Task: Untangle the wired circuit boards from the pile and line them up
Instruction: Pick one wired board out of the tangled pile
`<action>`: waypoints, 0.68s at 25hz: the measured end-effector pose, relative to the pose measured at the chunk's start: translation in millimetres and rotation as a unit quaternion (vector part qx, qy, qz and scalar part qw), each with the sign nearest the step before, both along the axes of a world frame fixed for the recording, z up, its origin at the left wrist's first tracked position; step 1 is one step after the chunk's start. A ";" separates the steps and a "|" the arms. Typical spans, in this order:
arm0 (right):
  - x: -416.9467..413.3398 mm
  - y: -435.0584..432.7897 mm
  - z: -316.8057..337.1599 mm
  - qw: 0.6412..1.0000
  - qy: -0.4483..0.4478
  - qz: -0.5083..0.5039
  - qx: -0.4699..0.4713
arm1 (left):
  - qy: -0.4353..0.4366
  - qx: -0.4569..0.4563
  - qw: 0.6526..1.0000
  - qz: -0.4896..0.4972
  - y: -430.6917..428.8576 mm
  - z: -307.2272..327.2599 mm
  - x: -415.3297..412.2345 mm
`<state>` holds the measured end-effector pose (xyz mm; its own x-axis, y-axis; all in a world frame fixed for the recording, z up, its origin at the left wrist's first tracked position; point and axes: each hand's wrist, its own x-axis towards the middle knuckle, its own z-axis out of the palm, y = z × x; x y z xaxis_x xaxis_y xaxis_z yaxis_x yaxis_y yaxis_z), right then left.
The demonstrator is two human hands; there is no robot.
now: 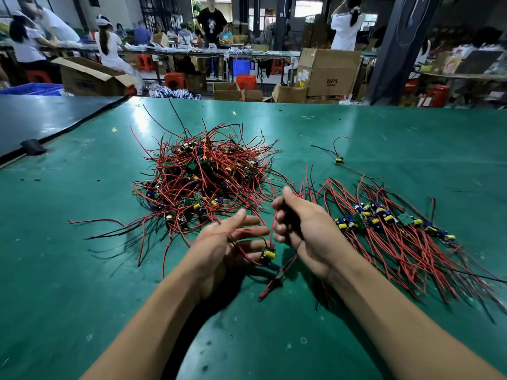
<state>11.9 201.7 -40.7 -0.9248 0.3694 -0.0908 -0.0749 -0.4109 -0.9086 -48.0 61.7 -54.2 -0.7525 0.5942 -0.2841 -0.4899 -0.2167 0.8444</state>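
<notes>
Table: green mat (356,127) with pale glare patches; a dark panel (41,119) adjoins it at the left.
Floor beyond: open cardboard boxes (329,69), red plastic stools (175,79), a blue crate (33,89) at far left.
Far bench: a long worktable (269,53) with people seated and standing along it (mostly in white tops).
Structure: a dark pillar (395,50) at right.
Light: bright windows (304,8) at the back.

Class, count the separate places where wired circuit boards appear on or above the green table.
4: the tangled pile centre, the lined-up row right, a lone board beyond that row, and a dangling board nearest the camera. Others may be hidden inside the pile.
</notes>
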 end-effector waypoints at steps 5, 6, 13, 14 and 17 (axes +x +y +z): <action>11.0 9.9 -10.6 0.998 -0.009 -0.032 -0.059 | 0.051 -0.063 0.992 -0.101 -4.5 -0.9 5.9; 10.7 10.5 -10.1 0.996 0.002 -0.042 -0.075 | 0.050 -0.064 0.989 -0.126 -5.2 0.2 7.9; 12.4 4.8 -17.1 0.999 -0.006 -0.020 0.031 | 0.031 -0.001 0.999 -0.017 -4.6 -1.3 6.2; 14.0 4.6 -19.7 0.990 -0.026 -0.011 0.136 | 0.025 0.003 1.000 0.015 -4.7 -1.7 4.7; 18.6 3.9 -25.1 0.906 -0.071 -0.002 0.416 | 0.033 -0.002 0.998 0.060 -7.0 -2.7 1.3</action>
